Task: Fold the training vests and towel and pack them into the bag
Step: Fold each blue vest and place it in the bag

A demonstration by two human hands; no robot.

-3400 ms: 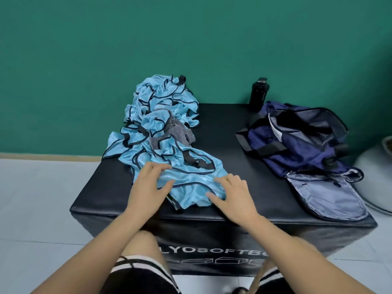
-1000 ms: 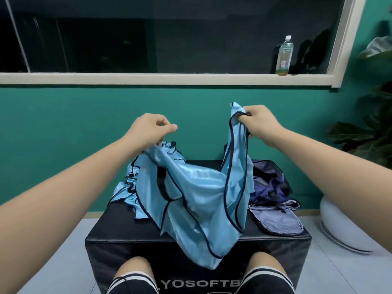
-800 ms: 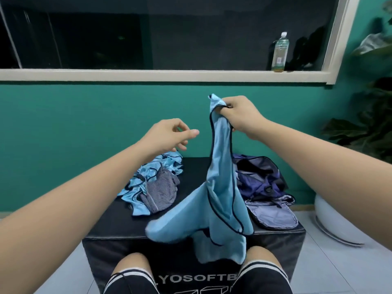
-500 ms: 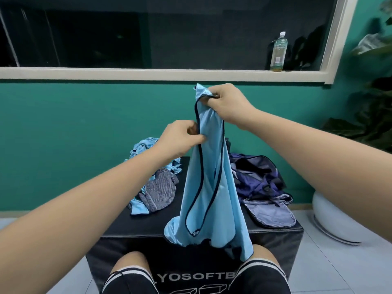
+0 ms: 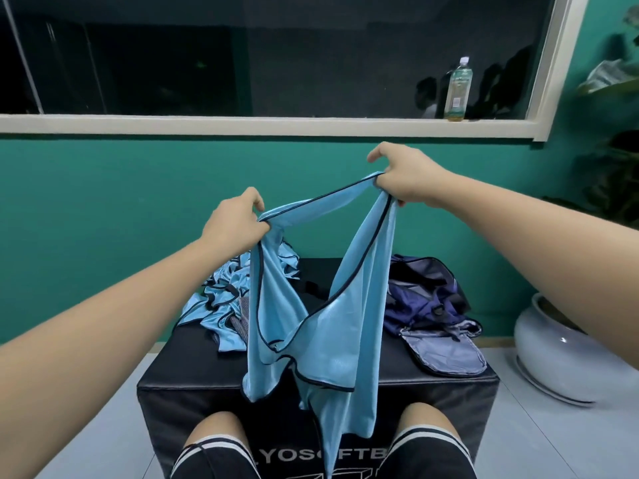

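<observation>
Left hand (image 5: 235, 221) and right hand (image 5: 404, 181) pinch a shiny light-blue, dark-trimmed training vest (image 5: 332, 333), probably at its shoulders; level both before folding.

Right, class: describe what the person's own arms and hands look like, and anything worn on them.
Both grips are bare hands: the left hand and right hand show no gloves, and no rings, watch or bands are visible. The forearms are uncovered as far as the frame reaches, with no sleeve in view. Lower down are black shorts with white stripes at the hem.
</observation>
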